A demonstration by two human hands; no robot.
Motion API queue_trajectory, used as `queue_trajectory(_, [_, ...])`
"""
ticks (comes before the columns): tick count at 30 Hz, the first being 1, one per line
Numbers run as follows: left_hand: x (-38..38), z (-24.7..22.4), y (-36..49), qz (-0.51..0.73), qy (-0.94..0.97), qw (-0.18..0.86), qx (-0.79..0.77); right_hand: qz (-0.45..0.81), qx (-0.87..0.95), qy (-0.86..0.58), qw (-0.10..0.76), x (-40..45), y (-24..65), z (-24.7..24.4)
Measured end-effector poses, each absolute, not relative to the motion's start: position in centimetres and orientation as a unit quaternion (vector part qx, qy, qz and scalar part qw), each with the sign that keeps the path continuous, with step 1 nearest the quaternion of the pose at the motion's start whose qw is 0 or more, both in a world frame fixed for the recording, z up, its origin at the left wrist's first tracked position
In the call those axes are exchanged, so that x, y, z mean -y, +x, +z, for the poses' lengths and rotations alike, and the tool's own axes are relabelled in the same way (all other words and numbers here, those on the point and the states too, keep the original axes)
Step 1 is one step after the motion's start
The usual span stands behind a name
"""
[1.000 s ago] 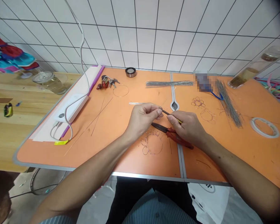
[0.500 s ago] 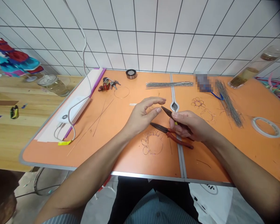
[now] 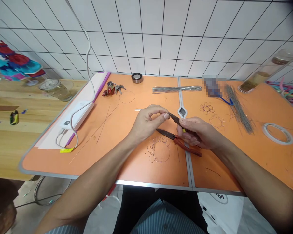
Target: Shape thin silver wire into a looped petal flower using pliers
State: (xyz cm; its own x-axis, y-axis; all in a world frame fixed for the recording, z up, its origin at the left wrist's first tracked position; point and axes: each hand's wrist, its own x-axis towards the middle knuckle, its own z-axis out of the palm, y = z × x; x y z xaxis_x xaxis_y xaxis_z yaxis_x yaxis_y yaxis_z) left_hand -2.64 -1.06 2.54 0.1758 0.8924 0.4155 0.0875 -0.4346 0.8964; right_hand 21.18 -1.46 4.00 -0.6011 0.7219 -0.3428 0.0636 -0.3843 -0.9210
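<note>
My left hand is pinched, thumb and forefinger meeting at the tip of dark-jawed pliers; whatever sits between the fingertips is too small to name. Those pliers are held in my right hand, its fingers wrapped round the handles. On the orange table just below lies a second pair of pliers with red handles, jaws pointing left. A wire ring with small loops rests nearer the table's front edge. Further right are a flower-shaped wire piece and a fainter wire ring.
Wire bundles lie at the back and right. Around them are black tape, keys, a white tape ring, a glass bottle and a white power strip. A person's head shows at lower left.
The thumb and forefinger of my left hand have closed together at the tip of the pliers. My right hand has hardly moved.
</note>
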Motion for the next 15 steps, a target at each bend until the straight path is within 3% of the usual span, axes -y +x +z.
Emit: queue_trajectory(15, [1.0,1.4,-1.8,0.567,0.548,0.464,-0.403,0.785,0.460,-0.334,0.247,1.2,20.7,2.6])
